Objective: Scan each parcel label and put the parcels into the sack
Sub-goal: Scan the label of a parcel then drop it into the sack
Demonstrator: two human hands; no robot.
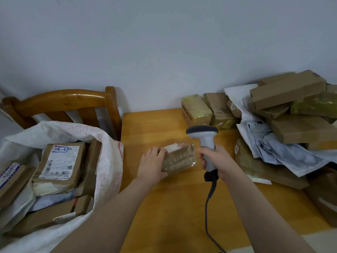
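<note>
A person's two bare forearms reach up from the bottom of the frame over a yellow-orange wooden table (155, 125). In the centre of the frame, the left hand (152, 166) grips the near left end of a small brown parcel (179, 158), with the fingers curled over its top edge and the thumb along its lower side. The parcel is wrapped in clear tape and lies on the table, with a pale label (172, 147) on its upper face.

Just right of it, the right hand (218, 161) is wrapped around the handle of a grey handheld barcode scanner (205, 138). The scanner stands upright, its dark-topped head above the parcel's right end. A black cable (207, 207) runs from the base of the handle down to the bottom edge of the frame.

At the left of the frame, a white woven sack (107, 161) stands open. Inside it are several brown parcels; the topmost sack parcel (59, 165) carries a white shipping label with barcodes and the marking "3-3". Behind the sack, at middle left, is the curved back of a wooden chair (69, 101).

At the right of the frame, a heap of unsorted parcels (288, 114) covers the table's right side: brown cardboard boxes, yellowish taped packages and crumpled white and grey mailer bags, stacked loosely against a plain pale wall (164, 42), which fills the upper half of the frame.
</note>
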